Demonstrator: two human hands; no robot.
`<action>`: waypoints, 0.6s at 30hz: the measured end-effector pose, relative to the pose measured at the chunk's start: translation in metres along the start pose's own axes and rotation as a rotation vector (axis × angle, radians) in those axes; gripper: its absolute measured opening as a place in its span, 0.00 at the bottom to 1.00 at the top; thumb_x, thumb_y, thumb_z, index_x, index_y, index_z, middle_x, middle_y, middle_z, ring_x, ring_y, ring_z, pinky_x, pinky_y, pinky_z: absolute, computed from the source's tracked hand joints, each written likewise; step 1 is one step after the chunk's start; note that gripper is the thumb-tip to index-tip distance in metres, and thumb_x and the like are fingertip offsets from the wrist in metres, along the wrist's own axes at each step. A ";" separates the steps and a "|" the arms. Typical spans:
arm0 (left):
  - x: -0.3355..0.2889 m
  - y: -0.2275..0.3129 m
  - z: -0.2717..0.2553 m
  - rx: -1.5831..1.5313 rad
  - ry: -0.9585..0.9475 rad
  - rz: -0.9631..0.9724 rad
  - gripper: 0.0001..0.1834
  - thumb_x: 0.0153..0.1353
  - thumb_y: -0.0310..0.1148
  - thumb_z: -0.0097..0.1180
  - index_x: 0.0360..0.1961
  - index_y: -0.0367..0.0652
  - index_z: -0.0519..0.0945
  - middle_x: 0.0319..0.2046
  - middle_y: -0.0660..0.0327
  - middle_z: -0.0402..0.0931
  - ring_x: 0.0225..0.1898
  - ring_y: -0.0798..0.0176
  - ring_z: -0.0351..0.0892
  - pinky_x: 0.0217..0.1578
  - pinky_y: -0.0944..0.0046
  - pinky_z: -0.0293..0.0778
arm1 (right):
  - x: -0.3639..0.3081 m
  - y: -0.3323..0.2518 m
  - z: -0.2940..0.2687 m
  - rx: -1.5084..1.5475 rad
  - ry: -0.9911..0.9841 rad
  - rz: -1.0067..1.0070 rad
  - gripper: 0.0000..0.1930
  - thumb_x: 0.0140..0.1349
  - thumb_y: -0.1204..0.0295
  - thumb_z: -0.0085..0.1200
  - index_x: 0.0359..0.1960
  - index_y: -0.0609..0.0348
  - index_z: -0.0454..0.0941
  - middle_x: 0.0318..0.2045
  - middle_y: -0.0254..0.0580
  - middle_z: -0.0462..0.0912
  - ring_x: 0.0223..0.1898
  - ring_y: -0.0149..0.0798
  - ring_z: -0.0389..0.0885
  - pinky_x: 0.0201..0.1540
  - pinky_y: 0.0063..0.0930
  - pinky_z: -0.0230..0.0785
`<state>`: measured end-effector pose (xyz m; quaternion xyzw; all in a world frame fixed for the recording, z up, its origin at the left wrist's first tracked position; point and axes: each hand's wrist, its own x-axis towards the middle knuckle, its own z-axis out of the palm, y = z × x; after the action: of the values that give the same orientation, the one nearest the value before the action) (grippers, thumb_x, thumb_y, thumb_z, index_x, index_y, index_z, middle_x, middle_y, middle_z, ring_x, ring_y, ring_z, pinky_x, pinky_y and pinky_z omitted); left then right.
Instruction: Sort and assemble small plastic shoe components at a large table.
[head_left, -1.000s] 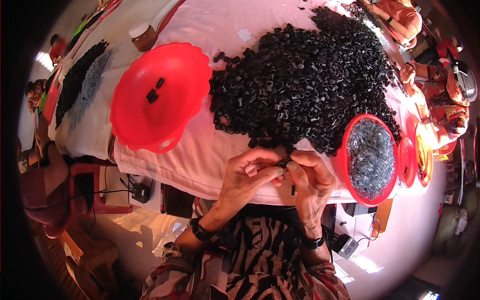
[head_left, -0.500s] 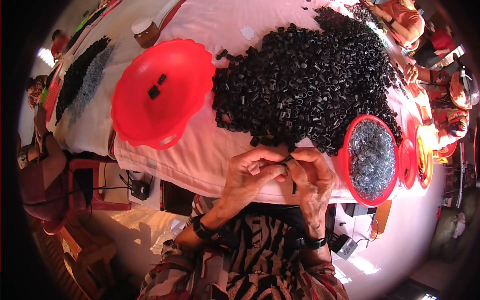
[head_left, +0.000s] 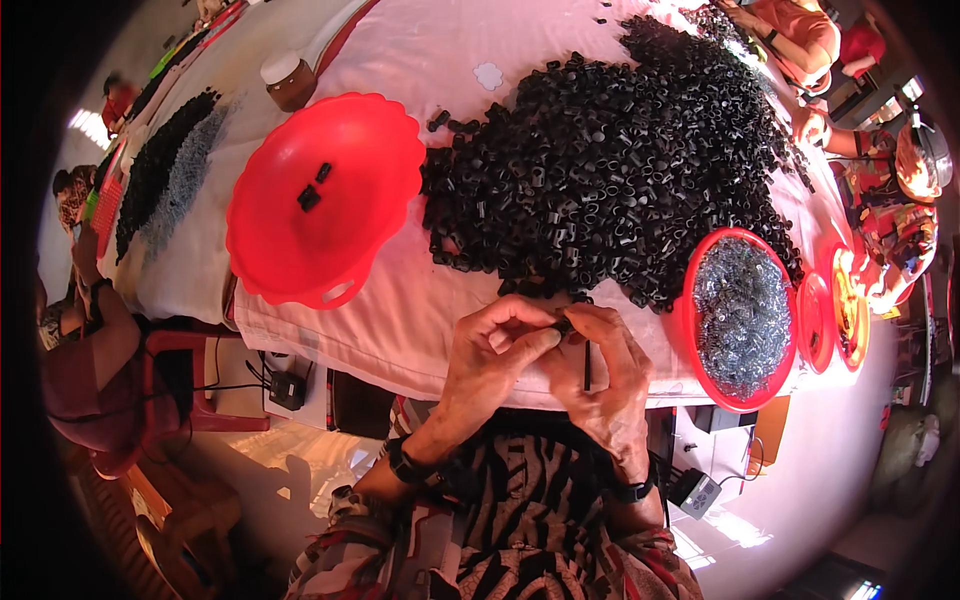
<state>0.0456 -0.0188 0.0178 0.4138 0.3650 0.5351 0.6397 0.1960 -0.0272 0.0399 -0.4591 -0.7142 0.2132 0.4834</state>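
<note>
My left hand (head_left: 490, 355) and my right hand (head_left: 607, 365) meet just in front of the table's near edge. A small black plastic part (head_left: 562, 324) is pinched between their fingertips; fingers hide most of it. A thin dark strip (head_left: 588, 366) shows against my right hand, and I cannot make out what it is. Just beyond my fingers spreads a large heap of small black plastic pieces (head_left: 610, 170), many of them ring-like or tubular. To the left lies a red scalloped basin (head_left: 375, 150) with a few black pieces (head_left: 310, 197) in it.
A red bowl (head_left: 690, 350) full of small clear or silvery pieces (head_left: 742, 315) stands at the right table edge, beside more red and yellow containers (head_left: 850, 310). A brown jar with a white lid (head_left: 290, 85) stands behind the basin. Other people sit on both sides.
My right hand has turned and shifted slightly left, its index finger now stretched toward my left fingertips. My left hand stays nearly in place. The view has shifted slightly.
</note>
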 end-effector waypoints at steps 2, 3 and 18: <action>0.000 0.004 0.003 0.087 0.015 0.016 0.04 0.64 0.17 0.57 0.40 0.33 0.80 0.38 0.59 0.82 0.37 0.67 0.82 0.39 0.68 0.79 | -0.001 0.003 0.000 -0.031 0.008 -0.039 0.20 0.51 0.83 0.66 0.47 0.65 0.75 0.43 0.54 0.81 0.38 0.50 0.84 0.38 0.36 0.79; 0.000 0.006 0.006 0.018 0.014 -0.027 0.04 0.64 0.18 0.57 0.40 0.33 0.79 0.37 0.59 0.82 0.38 0.67 0.83 0.40 0.68 0.79 | -0.001 0.005 0.000 -0.063 0.015 -0.078 0.23 0.48 0.82 0.68 0.47 0.65 0.74 0.43 0.54 0.80 0.38 0.52 0.83 0.38 0.37 0.79; 0.000 -0.002 0.004 0.004 0.069 -0.069 0.03 0.64 0.19 0.59 0.38 0.35 0.80 0.34 0.64 0.83 0.38 0.75 0.80 0.42 0.73 0.77 | -0.009 0.013 0.014 -0.260 0.108 -0.161 0.22 0.47 0.81 0.67 0.46 0.67 0.77 0.42 0.47 0.81 0.33 0.43 0.82 0.32 0.33 0.77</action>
<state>0.0498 -0.0196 0.0179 0.3834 0.4019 0.5260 0.6440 0.1906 -0.0273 0.0197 -0.4697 -0.7434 0.0545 0.4731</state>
